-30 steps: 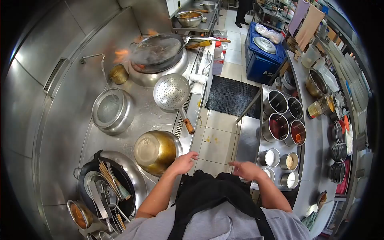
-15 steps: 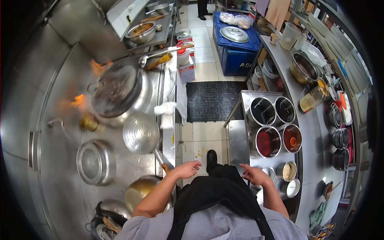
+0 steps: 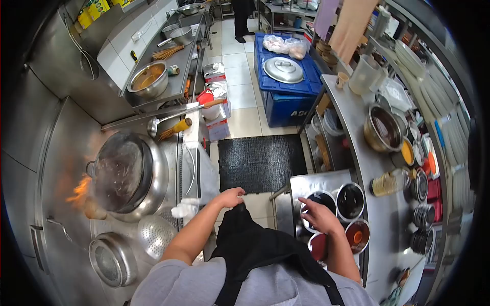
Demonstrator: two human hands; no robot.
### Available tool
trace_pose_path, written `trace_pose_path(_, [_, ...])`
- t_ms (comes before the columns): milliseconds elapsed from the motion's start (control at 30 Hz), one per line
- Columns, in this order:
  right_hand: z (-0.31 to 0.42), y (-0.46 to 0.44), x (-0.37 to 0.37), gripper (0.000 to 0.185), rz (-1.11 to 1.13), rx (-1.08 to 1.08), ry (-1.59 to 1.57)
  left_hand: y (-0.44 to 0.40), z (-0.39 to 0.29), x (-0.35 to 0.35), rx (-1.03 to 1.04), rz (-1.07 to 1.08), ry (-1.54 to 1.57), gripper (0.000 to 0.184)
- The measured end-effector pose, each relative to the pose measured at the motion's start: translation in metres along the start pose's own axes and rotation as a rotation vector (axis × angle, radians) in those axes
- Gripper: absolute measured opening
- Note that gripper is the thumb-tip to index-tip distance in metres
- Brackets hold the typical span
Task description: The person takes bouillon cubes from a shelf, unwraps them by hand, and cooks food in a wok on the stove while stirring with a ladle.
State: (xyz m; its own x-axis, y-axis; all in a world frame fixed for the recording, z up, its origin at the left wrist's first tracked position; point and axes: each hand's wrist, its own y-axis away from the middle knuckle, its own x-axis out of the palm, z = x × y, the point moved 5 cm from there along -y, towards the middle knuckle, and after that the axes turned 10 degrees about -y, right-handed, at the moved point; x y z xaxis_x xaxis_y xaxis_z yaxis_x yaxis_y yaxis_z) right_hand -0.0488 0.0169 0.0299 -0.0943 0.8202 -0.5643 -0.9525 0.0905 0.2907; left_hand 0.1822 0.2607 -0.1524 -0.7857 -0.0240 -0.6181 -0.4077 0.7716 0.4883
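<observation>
My left hand (image 3: 231,198) hangs in front of me above the raised knee of my black apron (image 3: 240,229). Its fingers are loosely curled, and I see no object in them. My right hand (image 3: 320,217) is over the steel pots on the right, with its fingers apart and the index finger stretched out; it holds nothing. Partly under that hand is a dark pot (image 3: 326,201). Beside it stand another dark pot (image 3: 350,201) and a pot of red liquid (image 3: 357,235).
On the left, flames (image 3: 79,191) rise beside a smoking wok (image 3: 122,171). A perforated skimmer (image 3: 155,235) and a ladle (image 3: 173,116) lie nearby. A black mat (image 3: 260,163) covers the floor ahead, before a blue bin (image 3: 286,109). Another person's legs (image 3: 241,20) show at the far end.
My view has moved forward along the aisle, so the mat and blue bin are closer. My right hand has come over the pots. The left hand's fingers look more curled.
</observation>
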Motion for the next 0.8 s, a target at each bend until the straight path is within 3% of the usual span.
trace_pose_path(167, [-0.035, -0.09, -0.017, 0.061, 0.058, 0.127, -0.141, -0.121, 0.08, -0.081, -0.102, -0.067, -0.096, 0.054])
trace_pose_path(233, [-0.052, -0.128, -0.03, 0.063, 0.034, 0.197, -0.074, -0.152, 0.122, -0.119, -0.573, 0.05, 0.232, 0.057])
trace_pose_path(267, [-0.065, -0.147, -0.036, 0.064, 0.036, 0.199, -0.021, -0.172, 0.145, -0.143, -0.613, -0.025, 0.079, 0.058])
trace_pose_path(300, [-0.059, -0.165, -0.049, 0.062, 0.02, 0.304, -0.113, -0.196, 0.193, -0.139, -0.656, -0.005, -0.051, 0.059])
trace_pose_path(367, [-0.056, -0.206, -0.075, 0.061, 0.028, 0.319, -0.093, -0.239, 0.284, -0.134, -0.744, 0.052, -0.306, 0.062])
trace_pose_path(400, [-0.047, -0.231, -0.093, 0.062, 0.045, 0.343, -0.113, -0.25, 0.3, -0.132, -0.723, 0.217, -0.391, 0.056])
trace_pose_path(467, [-0.034, -0.275, -0.127, 0.061, 0.049, 0.404, -0.203, -0.26, 0.312, -0.114, -0.584, 0.619, -0.463, 0.045])
trace_pose_path(533, [-0.016, -0.32, -0.17, 0.058, -0.027, 0.354, -0.13, -0.25, 0.308, -0.097, -0.491, 0.826, -0.47, 0.04])
trace_pose_path(700, [-0.012, -0.43, -0.231, 0.055, -0.063, 0.299, -0.066, -0.228, 0.282, -0.101, -0.503, 0.899, -0.43, 0.039])
trace_pose_path(800, [-0.018, -0.508, -0.227, 0.056, 0.152, 0.241, -0.039, -0.22, 0.274, -0.109, -0.578, 0.853, -0.34, 0.038])
